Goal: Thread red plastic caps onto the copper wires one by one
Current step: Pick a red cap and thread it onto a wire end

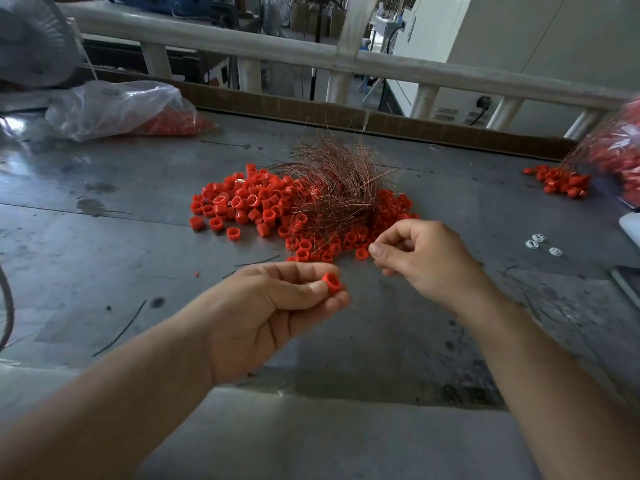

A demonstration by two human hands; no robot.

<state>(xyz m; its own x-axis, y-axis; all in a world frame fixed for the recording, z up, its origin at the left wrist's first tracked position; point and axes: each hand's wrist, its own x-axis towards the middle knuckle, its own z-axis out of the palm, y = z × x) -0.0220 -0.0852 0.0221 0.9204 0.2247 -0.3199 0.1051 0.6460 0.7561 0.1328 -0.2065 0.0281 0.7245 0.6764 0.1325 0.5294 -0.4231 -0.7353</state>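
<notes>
Scene: A worker's 2 bare hands are poised over a scuffed metal table (pixel 104 258) in a workshop, seen from a head-worn camera.
Left hand: The left hand (pixel 277 306) pinches 1 red plastic cap (pixel 332 282) between thumb and forefinger. The cap's open end is showing and it is held clear of the table.
Right hand: The right hand (pixel 426 258) has its fingers curled, with thumb and forefinger tips pressed together at the near edge of the wire heap. Any strand between them is too fine to make out, so whether it holds a wire cannot be told.
Wires: A tangled bundle of copper wires (pixel 332 181) lies on top of the main pile of loose caps (pixel 242 206), just beyond both hands.
Step in hand: This looks like the start of 1 threading cycle, with the cap picked, a wire being singled out, and the 2 not yet joined.
Next move: It likely calls for 1 wire end drawn free of the tangle, then brought to the cap's opening with both hands close together. So fine a strand will need steady aim.
Also on the table: A clear plastic bag of caps (pixel 117 109) sits at far left. A smaller heap of caps (pixel 561 181) lies at far right beside a second bag (pixel 620 147), and a few small white pieces (pixel 540 241) lie nearer.
</notes>
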